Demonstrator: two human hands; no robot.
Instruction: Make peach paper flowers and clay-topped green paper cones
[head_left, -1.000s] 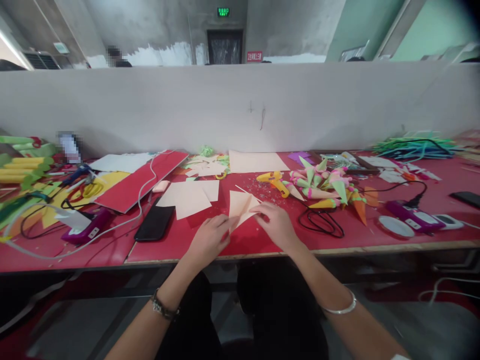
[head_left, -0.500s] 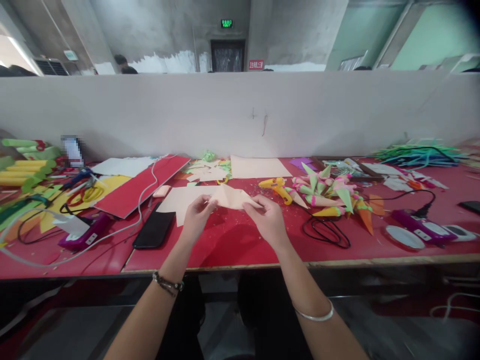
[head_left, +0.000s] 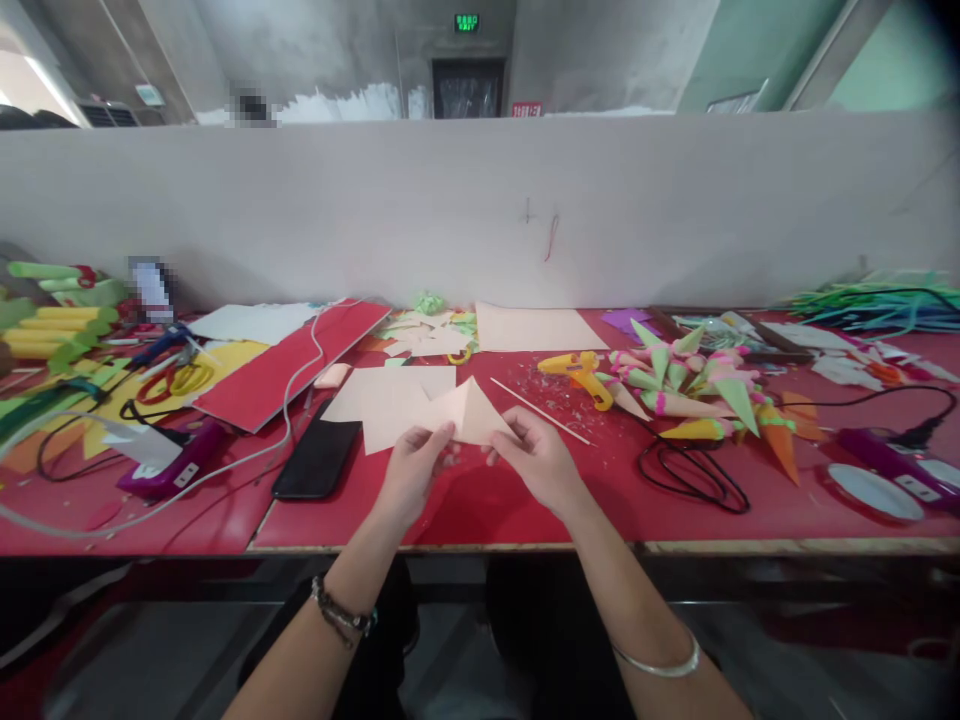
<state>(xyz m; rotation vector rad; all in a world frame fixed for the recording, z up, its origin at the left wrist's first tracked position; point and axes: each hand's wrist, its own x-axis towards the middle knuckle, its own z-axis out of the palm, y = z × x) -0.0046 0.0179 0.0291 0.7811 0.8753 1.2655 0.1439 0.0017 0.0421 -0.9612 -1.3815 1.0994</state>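
Note:
Between my two hands is a piece of cream paper [head_left: 474, 412], creased along its middle so that it rises to a point. My left hand [head_left: 415, 465] pinches its left edge with thumb and fingers. The right edge is pinched by my right hand [head_left: 536, 452]. Larger cream sheets [head_left: 382, 395] lie on the table just behind my left hand. A thin pale stick [head_left: 541, 410] rests on the red tabletop beyond my right hand. A yellow glue gun [head_left: 577, 375] lies farther right.
A black phone [head_left: 319, 460] lies left of my hands, near a white cable and a purple power strip [head_left: 176, 465]. On the right are green and pink paper cones [head_left: 682, 380], a coiled black cord [head_left: 694, 475] and a white round lid [head_left: 874, 490]. A grey partition [head_left: 360, 215] stands behind.
The paper has been folded into a sharper peak and brought slightly lower and nearer. My hands are closer together. The thin stick now shows behind them. The view has shifted a little.

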